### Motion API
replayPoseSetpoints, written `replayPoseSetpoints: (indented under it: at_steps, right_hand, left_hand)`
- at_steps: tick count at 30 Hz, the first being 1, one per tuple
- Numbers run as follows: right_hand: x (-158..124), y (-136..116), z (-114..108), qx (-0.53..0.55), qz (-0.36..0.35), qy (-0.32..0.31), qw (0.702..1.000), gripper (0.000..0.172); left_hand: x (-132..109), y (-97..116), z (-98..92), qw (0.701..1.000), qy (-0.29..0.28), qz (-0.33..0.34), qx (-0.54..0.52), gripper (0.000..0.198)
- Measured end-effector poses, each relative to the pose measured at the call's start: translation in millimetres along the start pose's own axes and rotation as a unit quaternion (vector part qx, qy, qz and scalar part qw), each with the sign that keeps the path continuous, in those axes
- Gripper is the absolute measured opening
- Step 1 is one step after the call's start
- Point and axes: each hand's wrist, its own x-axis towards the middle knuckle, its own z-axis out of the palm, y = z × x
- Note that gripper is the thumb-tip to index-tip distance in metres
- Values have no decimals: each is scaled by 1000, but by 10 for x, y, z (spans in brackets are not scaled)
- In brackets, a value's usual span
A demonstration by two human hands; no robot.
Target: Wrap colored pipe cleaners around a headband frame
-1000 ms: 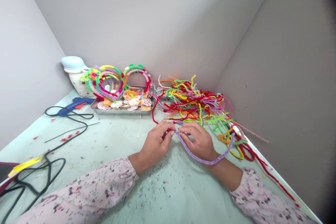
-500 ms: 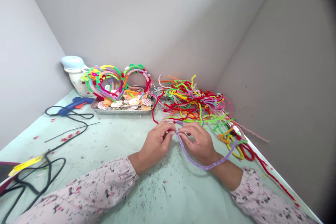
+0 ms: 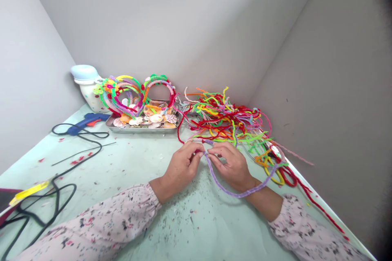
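Note:
Over the middle of the table, my left hand (image 3: 184,165) is closed, thumb and fingers pinching a band wrapped in pink, red and purple fuzzy wire (image 3: 209,142). Only a short arc of that band shows behind my fingers. My right hand (image 3: 231,166) is closed too, its fingertips pinching a purple pipe cleaner (image 3: 225,191) beside the left fingertips. The pipe cleaner's free length sags in a loop below my right hand, crosses the forearm and rises toward the right. My fingers hide the exact spot where it meets the band.
Behind my hands lies a tangled heap of colored pipe cleaners (image 3: 220,120). A metal tray (image 3: 143,130) holds shells, with wrapped headbands (image 3: 127,94) standing on it. Leftward are a blue glue gun (image 3: 87,123), its black cord (image 3: 56,200), and a white jar (image 3: 92,94) with blue top.

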Motion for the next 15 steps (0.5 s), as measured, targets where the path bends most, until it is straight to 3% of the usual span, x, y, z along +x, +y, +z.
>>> replayPoseSetpoints:
  at_steps: [15]
  right_hand:
    - [-13,-5,11,15,13,-5,1000,7]
  left_hand:
    - [18,15,-8,1000,0,13,15,16]
